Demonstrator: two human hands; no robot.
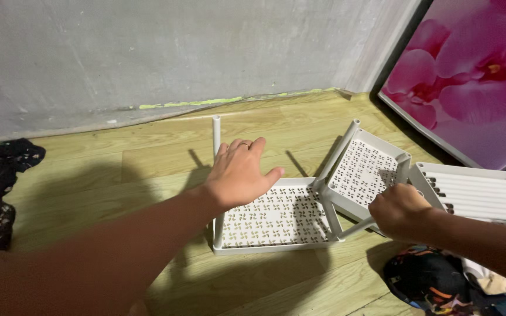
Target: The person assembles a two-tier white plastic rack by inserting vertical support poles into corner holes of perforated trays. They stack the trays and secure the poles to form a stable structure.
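Reaching left hand [240, 171] over white tray [276, 219] — right hand [402, 209] gripping tilted tray [367, 167].

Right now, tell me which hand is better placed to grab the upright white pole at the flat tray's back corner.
Left. The left hand hovers open beside the upright pole, while the right hand is closed on the tilted tray, further away.

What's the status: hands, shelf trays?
Left hand open, spread over flat perforated tray, by upright pole. Right hand fisted at tilted tray. Spare poles in third tray; dark cloth beside.
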